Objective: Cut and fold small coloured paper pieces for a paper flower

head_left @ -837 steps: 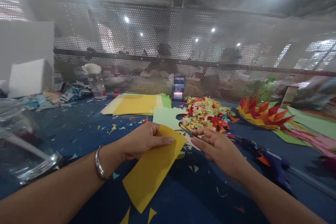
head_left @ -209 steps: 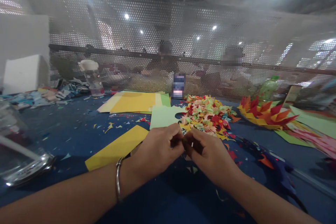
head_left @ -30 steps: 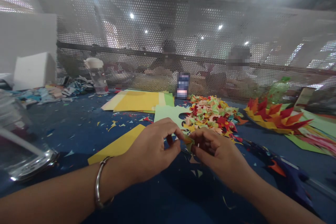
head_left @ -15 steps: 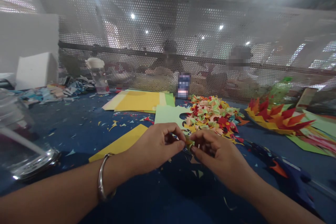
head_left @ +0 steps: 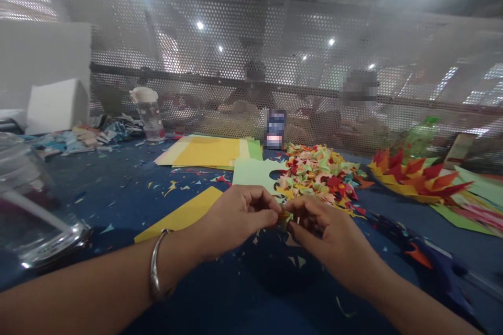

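Observation:
In the head view, my left hand (head_left: 245, 214) pinches a small folded paper piece (head_left: 286, 216), green and yellowish, between thumb and forefinger. My right hand (head_left: 332, 233) meets it from the other side, its thumb and curled fingers closed around the piece's right end. Fingertips hide much of the paper. Just beyond the hands lies a pale green sheet (head_left: 251, 171) with bites cut from its right edge. Next to it is a heap of small folded paper pieces (head_left: 320, 170) in red, peach, green and yellow. A yellow sheet (head_left: 181, 214) lies beside my left forearm.
A blue glue gun (head_left: 440, 261) lies at right, near a spiky red-orange paper piece (head_left: 420, 175) and a green bottle (head_left: 422, 136). Stacked coloured sheets (head_left: 208, 151), a phone (head_left: 275, 130), a white-lidded cup (head_left: 148, 115) and a clear jar (head_left: 27, 199) stand around. Paper scraps litter the blue table.
My right fingertips have shifted slightly around the folded paper piece, and more of it shows between the hands. The left hand keeps its pinch. The whole view has moved a little.

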Motion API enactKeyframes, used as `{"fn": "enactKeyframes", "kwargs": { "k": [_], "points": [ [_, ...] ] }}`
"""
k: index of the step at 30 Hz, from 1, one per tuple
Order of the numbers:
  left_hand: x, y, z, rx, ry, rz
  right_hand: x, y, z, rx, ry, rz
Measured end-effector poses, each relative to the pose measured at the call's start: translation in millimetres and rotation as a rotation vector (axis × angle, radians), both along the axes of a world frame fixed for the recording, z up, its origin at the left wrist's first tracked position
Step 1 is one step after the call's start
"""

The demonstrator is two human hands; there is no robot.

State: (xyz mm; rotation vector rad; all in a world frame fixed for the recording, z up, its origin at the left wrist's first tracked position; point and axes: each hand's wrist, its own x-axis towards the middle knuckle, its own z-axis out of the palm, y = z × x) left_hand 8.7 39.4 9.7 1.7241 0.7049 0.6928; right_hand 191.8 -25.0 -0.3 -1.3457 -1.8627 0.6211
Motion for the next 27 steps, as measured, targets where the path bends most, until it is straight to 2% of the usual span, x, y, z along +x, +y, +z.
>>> {"fn": "enactKeyframes", "kwargs": {
  "k": [15,27],
  "points": [
    [-4.8,2.5,0.0,0.117,0.081,-0.023,-1.6,-0.6,1.8,-0.003,-0.073,0.0],
    [-5.4,5.8,1.1,-0.013,0.045,-0.081,-2.9,-2.4,3.4,-0.012,-0.085,0.022]
  ]
}}
